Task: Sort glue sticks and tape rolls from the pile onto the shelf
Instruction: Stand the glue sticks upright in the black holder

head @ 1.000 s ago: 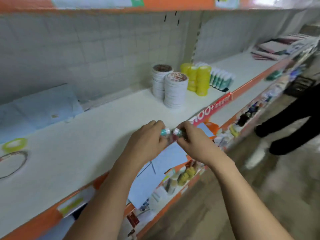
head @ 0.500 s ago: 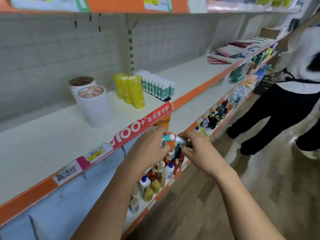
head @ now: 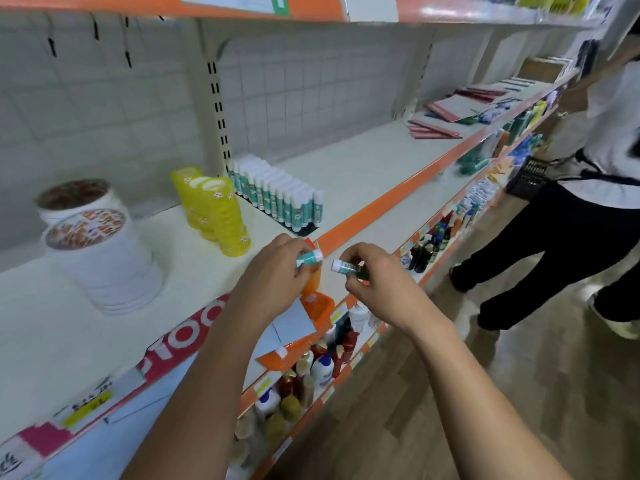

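My left hand [head: 277, 271] grips a teal-and-white glue stick [head: 310, 258] just in front of the shelf [head: 363, 168] edge. My right hand [head: 377, 282] pinches a second glue stick [head: 343, 265], its white cap pointing left. The two sticks are a small gap apart. On the shelf behind them stands a row of matching glue sticks [head: 280, 195]. Left of that row are stacks of yellow tape rolls [head: 218, 213] and two stacks of white tape rolls [head: 100, 251].
An orange price strip [head: 381, 206] runs along the shelf front. Bottles [head: 311, 372] crowd the lower shelf. Red folders [head: 433, 129] lie further right on the shelf. A person in black trousers [head: 554, 244] stands close on the right in the aisle.
The view has swung right along the shelf, bringing the glue-stick row closer. My hands have drawn apart, so the two sticks no longer touch end to end.
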A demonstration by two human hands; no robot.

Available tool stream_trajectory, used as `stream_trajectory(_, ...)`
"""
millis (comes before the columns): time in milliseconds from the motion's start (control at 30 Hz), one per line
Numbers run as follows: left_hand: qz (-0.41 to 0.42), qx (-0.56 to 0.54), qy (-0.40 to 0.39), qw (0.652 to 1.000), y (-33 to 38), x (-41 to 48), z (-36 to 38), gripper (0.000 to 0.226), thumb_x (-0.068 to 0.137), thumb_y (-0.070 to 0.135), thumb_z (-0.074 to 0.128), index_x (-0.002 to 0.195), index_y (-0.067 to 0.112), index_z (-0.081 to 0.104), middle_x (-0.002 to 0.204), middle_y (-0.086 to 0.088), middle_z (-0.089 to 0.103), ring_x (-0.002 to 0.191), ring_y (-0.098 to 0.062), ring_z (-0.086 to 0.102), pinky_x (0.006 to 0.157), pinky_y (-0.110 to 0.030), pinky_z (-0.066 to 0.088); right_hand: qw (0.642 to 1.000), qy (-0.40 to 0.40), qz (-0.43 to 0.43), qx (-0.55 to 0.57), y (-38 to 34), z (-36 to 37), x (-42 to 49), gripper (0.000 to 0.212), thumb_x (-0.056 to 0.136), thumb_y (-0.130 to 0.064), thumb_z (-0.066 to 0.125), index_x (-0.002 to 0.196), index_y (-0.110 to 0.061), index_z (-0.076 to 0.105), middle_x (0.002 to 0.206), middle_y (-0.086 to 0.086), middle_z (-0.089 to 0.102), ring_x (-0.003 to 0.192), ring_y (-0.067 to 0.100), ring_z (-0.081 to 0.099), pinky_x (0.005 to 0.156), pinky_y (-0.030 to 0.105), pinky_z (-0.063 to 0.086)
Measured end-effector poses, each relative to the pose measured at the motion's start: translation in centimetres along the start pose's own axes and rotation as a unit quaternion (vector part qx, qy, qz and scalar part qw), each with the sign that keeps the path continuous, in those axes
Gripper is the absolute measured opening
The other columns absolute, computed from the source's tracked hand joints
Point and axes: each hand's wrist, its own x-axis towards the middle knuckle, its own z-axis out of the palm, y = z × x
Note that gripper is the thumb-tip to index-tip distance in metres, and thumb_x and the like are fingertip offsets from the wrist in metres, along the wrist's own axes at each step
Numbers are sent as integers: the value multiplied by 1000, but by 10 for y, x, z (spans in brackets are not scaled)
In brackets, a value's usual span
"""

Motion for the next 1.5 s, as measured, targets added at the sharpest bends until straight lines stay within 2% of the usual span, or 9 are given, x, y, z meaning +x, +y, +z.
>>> stream_trajectory(233,-31,50,-21,998,-24,53,7,28,93,18,57,121,17,61,118,-4,60,103,-20,58,80,-33,47,999,-23,-17,19,17,8,62,19,90,-18,57,109,-20,59,102,-2,59,81,11,54,69,27,47)
stream_trajectory(633,-151,40,-47,987,-42,85,20,21,90,21,63,111,24,68,111,-1,64,101,-19,60,86,-36,49,987,-124,-88,51,46,27,133,26,84,-13,61,108,-23,62,103,-5,59,86,10,55,68,21,42)
stream_trajectory(767,-128,89,35,987,-25,95,25,30,85,14,68,115,18,67,114,-5,63,108,-24,55,92,-36,45,980,-145,-120,62,56,28,151,29,85,-14,65,114,-18,63,109,1,64,97,16,60,82,30,50)
stream_trajectory(867,-92,66,67,991,-8,98,36,25,78,4,70,101,14,69,102,-3,64,100,-22,57,86,-35,45,975,-166,-126,81,63,26,163,29,83,-16,68,112,-16,62,107,3,67,95,17,63,81,33,53)
stream_trajectory(1033,-119,68,96,986,2,101,55,14,78,13,73,90,12,66,89,-2,62,85,-23,59,72,-38,46,965,-189,-139,119,75,23,178,27,80,-15,73,105,-20,64,100,-4,69,81,1,61,68,9,47)
stream_trajectory(1167,-129,67,115,983,7,104,63,21,78,17,76,98,17,70,95,1,64,88,-21,62,74,-37,50,956,-208,-143,152,84,16,185,40,78,-16,77,115,-22,64,100,-12,65,81,-6,59,69,-2,40)
stream_trajectory(1233,-136,77,123,980,8,104,65,21,79,14,74,100,17,72,96,1,64,89,-21,63,75,-37,51,951,-221,-143,161,88,10,188,45,77,-22,79,119,-25,63,102,-14,66,83,-6,61,71,3,44)
stream_trajectory(1367,-177,95,151,968,7,102,68,18,80,14,72,97,18,70,93,1,64,83,-19,61,74,-37,52,956,-226,-141,122,102,2,195,29,79,-21,77,106,-22,67,93,-11,68,83,-3,64,75,18,53)
stream_trajectory(1500,-226,78,204,949,12,109,73,13,78,18,75,89,19,68,86,2,68,75,-18,62,70,-38,53,969,-209,-125,48,102,6,204,33,82,-24,75,112,-12,65,99,4,68,90,16,65,81,31,54)
